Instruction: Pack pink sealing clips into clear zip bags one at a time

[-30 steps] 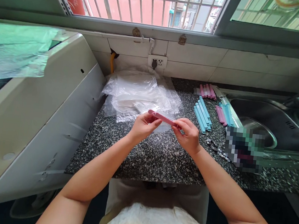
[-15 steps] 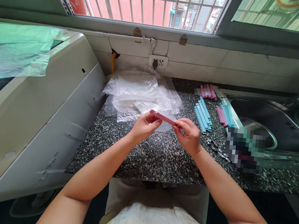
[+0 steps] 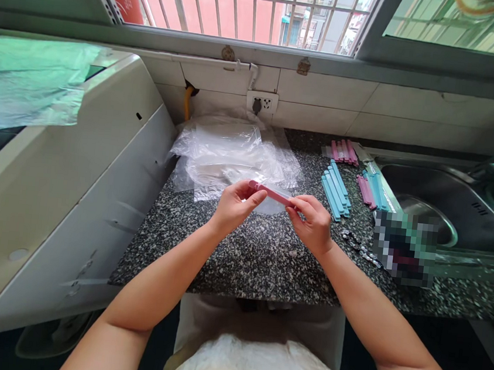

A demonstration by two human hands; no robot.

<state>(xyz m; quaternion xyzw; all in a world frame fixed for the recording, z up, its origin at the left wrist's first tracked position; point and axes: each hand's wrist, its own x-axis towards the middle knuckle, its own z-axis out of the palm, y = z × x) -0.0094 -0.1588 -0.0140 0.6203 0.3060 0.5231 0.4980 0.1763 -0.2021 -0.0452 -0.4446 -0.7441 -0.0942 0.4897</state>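
Observation:
A pink bag sealing clip [image 3: 275, 195] is held between my two hands above the speckled counter [image 3: 256, 262]. My left hand [image 3: 236, 204] grips its left end, thumb along the near side. At the right end, my right hand [image 3: 311, 220] pinches it between thumb and fingers. Clear plastic shows just behind and below the clip; I cannot tell whether it is caught in it. Beyond my hands lies a heap of clear plastic bags [image 3: 228, 153]. To the right are several blue clips [image 3: 336, 190], with pink clips [image 3: 344, 151] behind them.
A mixed bunch of pink and blue clips [image 3: 372, 190] lies beside the steel sink [image 3: 441, 182]. A blurred-out item [image 3: 403, 248] rests at the sink's front corner. On the left stands a white appliance [image 3: 100, 152]. A wall socket [image 3: 262, 102] sits behind the bags.
My left thumb has shifted slightly up and left along the clip. My right hand and the clip stay almost in the same place.

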